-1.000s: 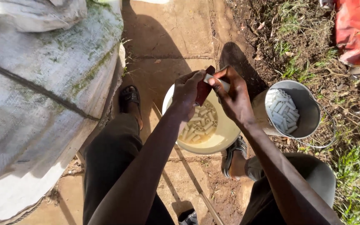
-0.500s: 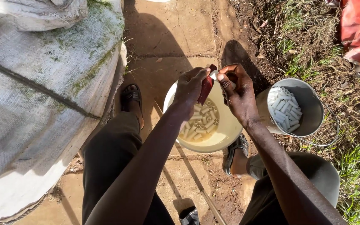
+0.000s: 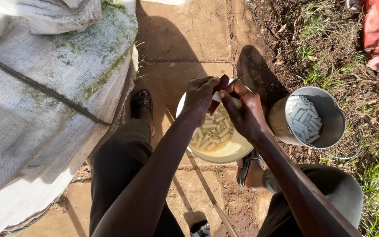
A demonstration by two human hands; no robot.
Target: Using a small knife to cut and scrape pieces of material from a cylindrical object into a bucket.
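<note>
While you sat over the round white plastic bowl point(image 3: 235, 151) on the paved ground, both your hands met just above its far rim. Your left hand point(image 3: 200, 94) was closed around a small dark red-brown tool point(image 3: 219, 90), apparently a blade, though I could not tell for sure. Your right hand point(image 3: 242, 109) pinched a short white tube piece point(image 3: 218, 97) between thumb and fingers, pressed against that tool. Judging by this, you were mid-way through working one piece, cutting or scraping it, over the bowl, where many pale tube pieces point(image 3: 211, 134) lay in shallow water. More of them stood packed in the grey metal bucket point(image 3: 327, 127) tipped just right of the bowl, near the grass. The next move probably called for a steady grip and a short controlled stroke away from your fingertips. A grey woven sack point(image 3: 44, 109) bulked at your left.
</note>
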